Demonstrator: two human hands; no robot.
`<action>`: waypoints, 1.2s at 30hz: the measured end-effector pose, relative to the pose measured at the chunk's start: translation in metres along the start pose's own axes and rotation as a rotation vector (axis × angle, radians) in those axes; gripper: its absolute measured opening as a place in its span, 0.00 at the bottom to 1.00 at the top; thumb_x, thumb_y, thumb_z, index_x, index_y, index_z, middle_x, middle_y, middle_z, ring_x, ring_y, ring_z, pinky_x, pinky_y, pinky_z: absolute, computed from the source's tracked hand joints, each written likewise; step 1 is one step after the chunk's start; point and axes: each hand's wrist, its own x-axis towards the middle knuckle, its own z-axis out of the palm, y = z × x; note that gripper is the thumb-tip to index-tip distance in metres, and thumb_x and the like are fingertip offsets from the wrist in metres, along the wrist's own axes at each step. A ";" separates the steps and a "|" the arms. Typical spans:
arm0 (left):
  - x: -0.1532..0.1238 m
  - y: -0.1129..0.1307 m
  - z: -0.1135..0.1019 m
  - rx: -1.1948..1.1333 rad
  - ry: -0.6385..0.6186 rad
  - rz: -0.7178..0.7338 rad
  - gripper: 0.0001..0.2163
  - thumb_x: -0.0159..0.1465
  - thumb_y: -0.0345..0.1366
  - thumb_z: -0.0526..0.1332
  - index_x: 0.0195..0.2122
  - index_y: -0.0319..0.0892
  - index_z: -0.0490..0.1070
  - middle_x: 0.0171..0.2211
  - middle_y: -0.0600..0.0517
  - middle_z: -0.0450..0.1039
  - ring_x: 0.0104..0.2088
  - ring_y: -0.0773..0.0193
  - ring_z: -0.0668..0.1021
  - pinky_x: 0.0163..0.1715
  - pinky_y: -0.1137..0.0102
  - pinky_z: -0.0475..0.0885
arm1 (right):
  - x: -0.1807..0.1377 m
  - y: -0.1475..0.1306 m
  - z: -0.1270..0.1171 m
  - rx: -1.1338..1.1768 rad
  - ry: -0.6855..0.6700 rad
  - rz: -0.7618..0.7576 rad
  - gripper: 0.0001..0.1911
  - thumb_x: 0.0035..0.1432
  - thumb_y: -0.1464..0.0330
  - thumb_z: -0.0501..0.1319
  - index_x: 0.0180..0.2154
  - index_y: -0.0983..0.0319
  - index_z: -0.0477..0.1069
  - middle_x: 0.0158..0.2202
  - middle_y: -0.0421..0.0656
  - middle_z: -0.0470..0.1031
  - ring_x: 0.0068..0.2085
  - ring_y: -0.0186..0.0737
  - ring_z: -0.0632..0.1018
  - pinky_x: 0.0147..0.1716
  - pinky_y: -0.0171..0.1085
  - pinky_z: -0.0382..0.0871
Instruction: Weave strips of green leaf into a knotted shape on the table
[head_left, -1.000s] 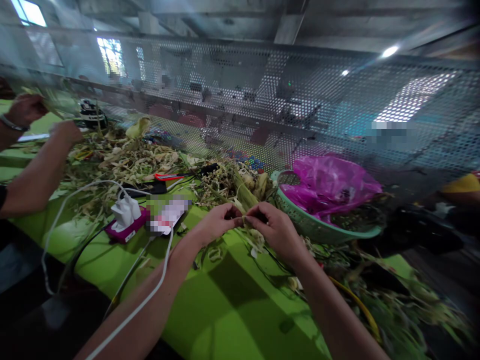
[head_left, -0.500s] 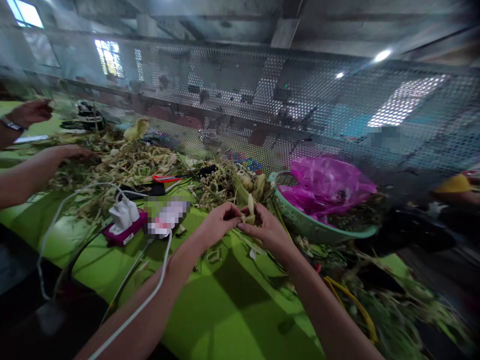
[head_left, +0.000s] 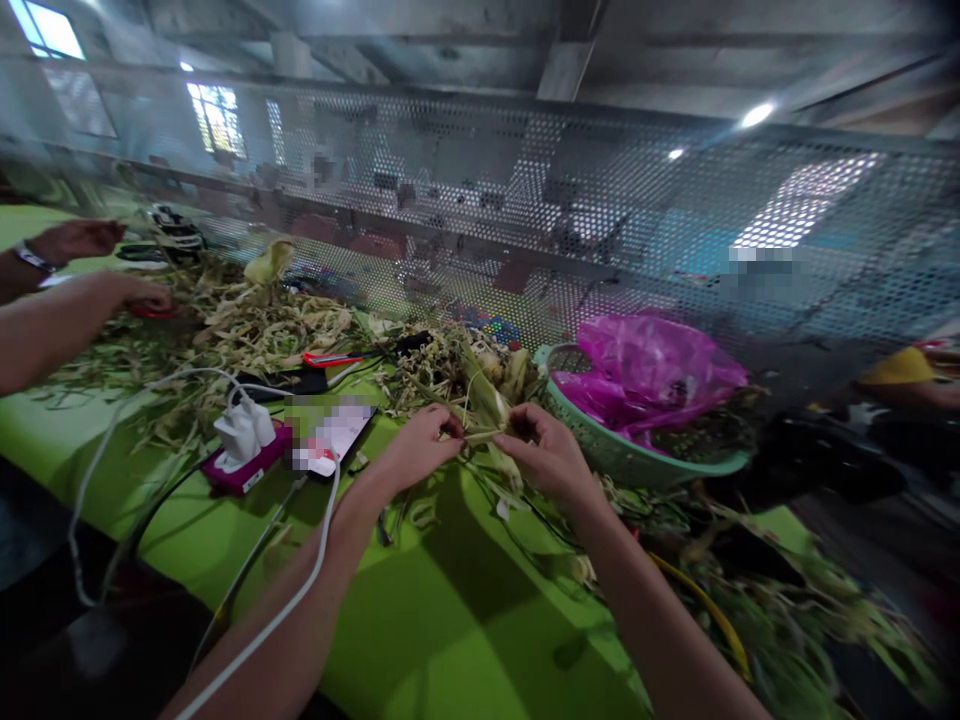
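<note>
My left hand point(head_left: 424, 445) and my right hand point(head_left: 551, 455) are close together above the green table, fingers pinched. Between their fingertips a narrow pale-green leaf strip point(head_left: 481, 437) runs roughly level, each hand gripping one end. Just behind it rises a broader leaf piece point(head_left: 487, 395) from a pile of dry plant scraps point(head_left: 427, 375). Loose pale leaf bits point(head_left: 504, 480) lie below my right hand. The fingertips partly cover the ends of the strip.
A green colander point(head_left: 645, 450) with a pink plastic bag point(head_left: 660, 365) stands to the right. At left are a purple power strip point(head_left: 244, 465), a phone point(head_left: 341, 435), cables and a red-handled cutter point(head_left: 330, 359). A co-worker's hands point(head_left: 146, 295) work over more leaf scraps. A perforated screen point(head_left: 450, 220) stands behind.
My hands have moved slightly apart. The pale piece that stood upright between them is now a strip held across. The co-worker's lower hand has drawn back, showing something red in it.
</note>
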 end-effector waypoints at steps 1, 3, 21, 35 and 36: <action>-0.001 0.001 0.001 0.029 0.010 0.048 0.08 0.57 0.37 0.61 0.36 0.40 0.70 0.39 0.48 0.72 0.42 0.60 0.72 0.44 0.67 0.66 | -0.001 -0.002 0.000 -0.050 -0.012 -0.018 0.09 0.47 0.64 0.62 0.31 0.61 0.67 0.27 0.37 0.68 0.30 0.37 0.69 0.31 0.34 0.61; -0.003 0.005 0.004 0.034 0.003 0.122 0.13 0.60 0.40 0.59 0.44 0.41 0.68 0.46 0.45 0.71 0.48 0.57 0.70 0.49 0.65 0.64 | -0.003 -0.006 0.003 -0.149 -0.037 -0.058 0.08 0.47 0.66 0.61 0.32 0.61 0.68 0.28 0.38 0.70 0.30 0.38 0.70 0.32 0.34 0.62; -0.001 0.002 0.014 -0.443 -0.109 -0.012 0.14 0.61 0.47 0.57 0.34 0.40 0.69 0.27 0.55 0.64 0.28 0.68 0.63 0.29 0.73 0.60 | 0.002 0.002 -0.006 0.212 -0.136 -0.004 0.12 0.54 0.63 0.62 0.41 0.60 0.72 0.35 0.42 0.74 0.38 0.40 0.74 0.40 0.38 0.67; -0.001 0.002 0.011 -0.493 -0.132 -0.082 0.18 0.55 0.51 0.63 0.29 0.38 0.71 0.22 0.57 0.62 0.24 0.71 0.62 0.26 0.73 0.58 | 0.003 0.004 -0.007 -0.028 -0.018 -0.118 0.09 0.54 0.66 0.61 0.38 0.60 0.74 0.35 0.44 0.74 0.38 0.42 0.74 0.41 0.40 0.67; 0.000 0.002 0.012 -0.472 -0.139 -0.054 0.17 0.56 0.50 0.63 0.30 0.38 0.71 0.24 0.56 0.65 0.26 0.70 0.65 0.29 0.73 0.60 | 0.002 0.001 -0.006 -0.049 -0.054 -0.134 0.10 0.55 0.65 0.60 0.38 0.60 0.75 0.37 0.45 0.75 0.40 0.43 0.74 0.43 0.41 0.67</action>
